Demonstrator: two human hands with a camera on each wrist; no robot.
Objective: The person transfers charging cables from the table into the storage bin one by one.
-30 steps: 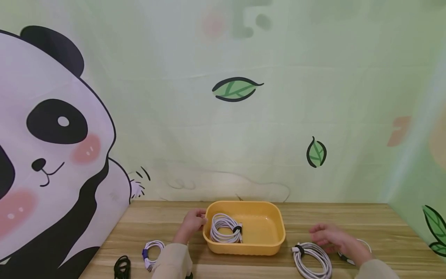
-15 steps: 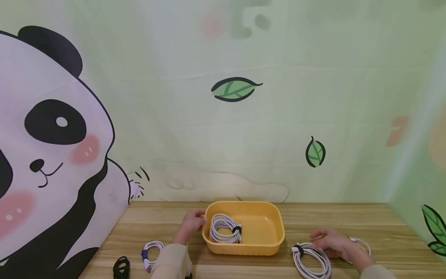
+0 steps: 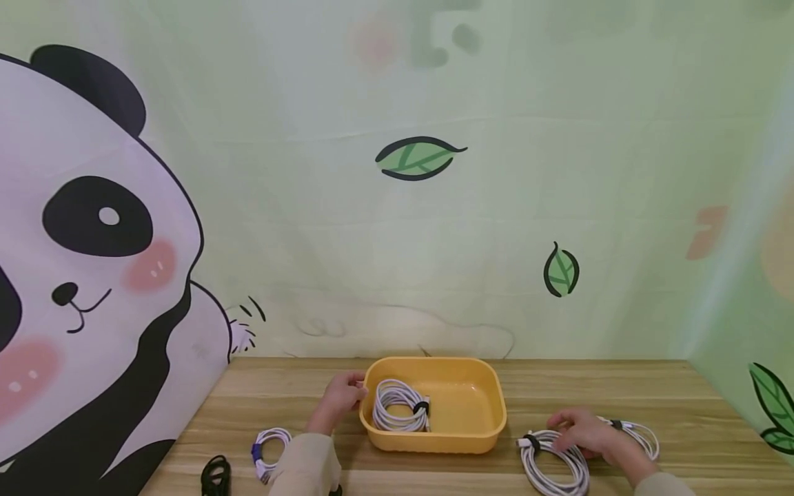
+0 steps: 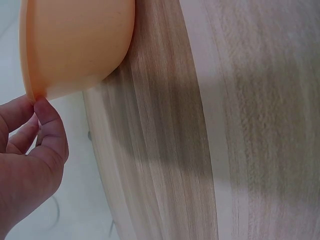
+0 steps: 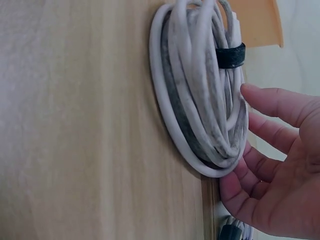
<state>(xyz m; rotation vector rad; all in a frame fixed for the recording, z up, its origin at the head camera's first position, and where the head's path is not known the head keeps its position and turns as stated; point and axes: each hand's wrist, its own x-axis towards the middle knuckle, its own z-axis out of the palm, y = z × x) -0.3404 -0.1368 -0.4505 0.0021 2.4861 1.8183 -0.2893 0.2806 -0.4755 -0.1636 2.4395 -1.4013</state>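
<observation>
My left hand [image 3: 340, 399] pinches the left rim of a yellow plastic box [image 3: 434, 443] between thumb and fingers; the left wrist view shows this grip at the box's edge. Inside the box, toward its left, lies a coiled white cable [image 3: 387, 417] with a black strap. My right hand [image 3: 586, 434] is at a larger coiled white cable [image 3: 577, 468] right of the box. In the right wrist view, the thumb tip meets that cable coil [image 5: 200, 85] near its black strap [image 5: 231, 56], while the other fingers, loosely bent, lie along its edge.
Beyond the right hand lies another white cable [image 3: 646, 435] with a dark tie. To the left are a small white cable [image 3: 273, 433] with a blue tie and a black cable [image 3: 216, 475]. A panda-printed backdrop [image 3: 372, 275] stands behind the wooden table [image 3: 558, 382].
My right hand has shifted left and lowered onto the large white cable coil, uncovering more of the cable behind it. The left hand and the box stay put.
</observation>
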